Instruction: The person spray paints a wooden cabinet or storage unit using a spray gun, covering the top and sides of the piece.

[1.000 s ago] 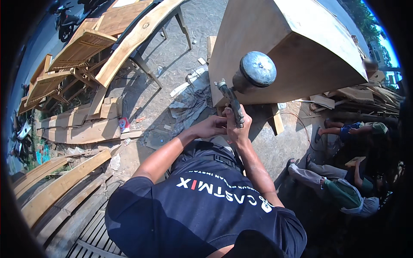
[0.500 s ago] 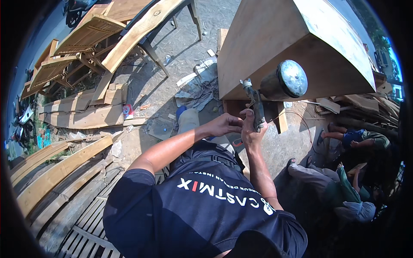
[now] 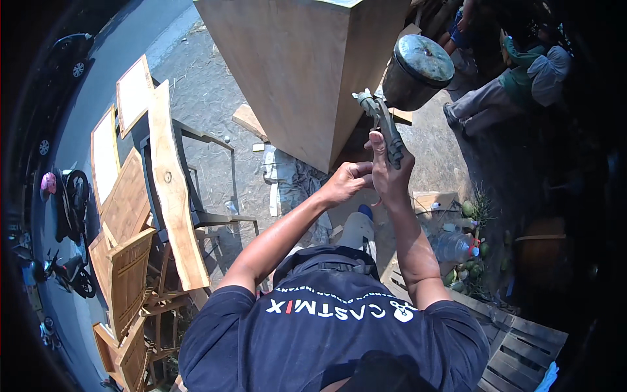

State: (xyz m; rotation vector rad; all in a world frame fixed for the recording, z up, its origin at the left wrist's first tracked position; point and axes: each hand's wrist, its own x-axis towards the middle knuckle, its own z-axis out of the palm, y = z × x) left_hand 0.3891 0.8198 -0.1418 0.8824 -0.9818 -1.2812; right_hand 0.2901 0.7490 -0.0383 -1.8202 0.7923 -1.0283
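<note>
My right hand point(image 3: 394, 176) is wrapped round a spray gun point(image 3: 388, 127), its thumb lying along the back of the body. The gun's round metal cup point(image 3: 415, 75) is stained and tilted, up to the right of the nozzle end. Close against the right hand is my left hand point(image 3: 344, 185), fingers curled and pinched together by the gun's handle. Whatever is between those fingers is hidden. Beyond the gun stands a large wooden box-like piece point(image 3: 287, 72) with flat brown faces.
On the left, a live-edge plank point(image 3: 171, 183) lies on a dark frame beside stacked wooden furniture point(image 3: 130, 281). Crumpled cloth point(image 3: 287, 179) lies on the ground. A person point(image 3: 516, 85) sits at the upper right. Below are a plastic jug point(image 3: 452, 247) and a slatted pallet point(image 3: 516, 346).
My view and body have turned to the left. The wooden box and seated person now appear higher in view. The spray gun stays in my right hand, with my left close beside it.
</note>
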